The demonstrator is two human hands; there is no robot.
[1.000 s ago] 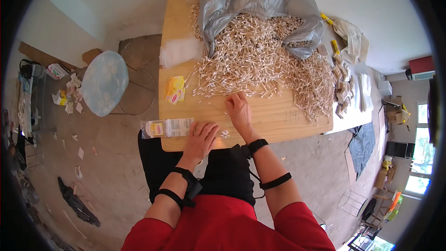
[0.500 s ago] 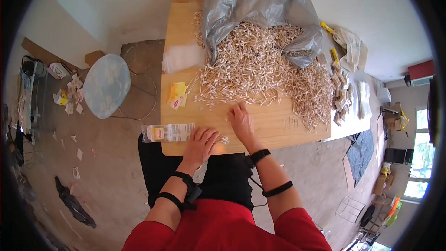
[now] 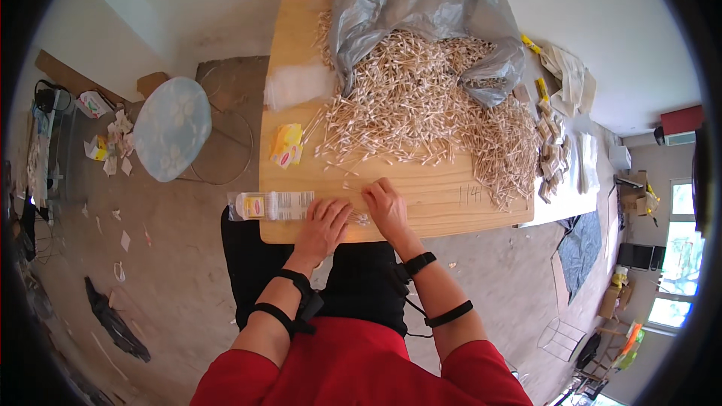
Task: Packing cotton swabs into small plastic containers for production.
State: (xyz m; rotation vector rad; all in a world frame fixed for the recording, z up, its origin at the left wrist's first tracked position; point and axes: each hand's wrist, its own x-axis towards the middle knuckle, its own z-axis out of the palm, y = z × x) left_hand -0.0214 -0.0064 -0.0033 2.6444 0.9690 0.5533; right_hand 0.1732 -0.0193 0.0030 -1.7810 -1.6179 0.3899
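Near the table's front edge, my left hand [image 3: 323, 227] rests with curved fingers close together over a small bunch of cotton swabs [image 3: 360, 219], whose ends stick out past the fingertips. Touching its left side is a clear plastic packet [image 3: 289, 205] with swabs and a yellow label at one end. My right hand [image 3: 385, 209] is closed in a pinch just right of it, over bare wood; what lies between the fingertips is too small to make out. Beyond both hands spreads a large heap of loose cotton swabs [image 3: 406, 105], spilling from a grey plastic bag [image 3: 429, 0].
On the wooden table [image 3: 444, 203], yellow printed cards [image 3: 286, 144] and a stack of clear sleeves [image 3: 298, 86] lie at the left. Bundled packs [image 3: 553, 150] sit on a white surface to the right. A round stool [image 3: 173, 129] stands at the left.
My right hand has come back from the heap's edge toward me and my left hand, still pinched. The left hand stays over the swabs beside the packet.
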